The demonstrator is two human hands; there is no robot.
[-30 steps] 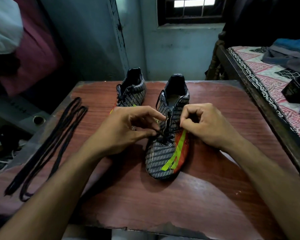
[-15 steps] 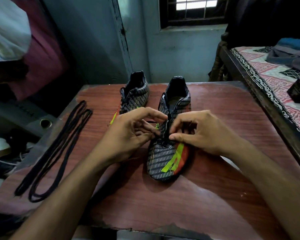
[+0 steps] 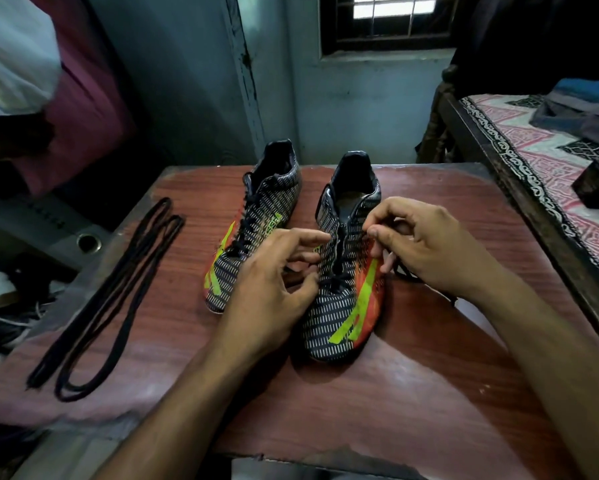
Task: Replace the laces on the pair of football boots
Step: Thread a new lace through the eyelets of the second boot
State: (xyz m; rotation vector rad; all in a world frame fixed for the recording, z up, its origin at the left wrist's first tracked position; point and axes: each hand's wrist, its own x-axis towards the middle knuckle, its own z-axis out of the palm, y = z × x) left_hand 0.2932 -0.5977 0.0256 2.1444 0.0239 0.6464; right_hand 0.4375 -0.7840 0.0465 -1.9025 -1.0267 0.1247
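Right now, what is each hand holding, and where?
Both hands work the lace of the right-side boot. The right hand pinches it beside the eyelets; the left hand's grip cannot be told.

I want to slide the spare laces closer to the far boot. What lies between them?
In the head view, only bare reddish wooden tabletop lies between the loose black laces and the left black-striped football boot. Nothing blocks the way.

Blue-grey wall [image 3: 187,81], barred window [image 3: 388,15], wooden table [image 3: 377,410], patterned bed [image 3: 540,157]
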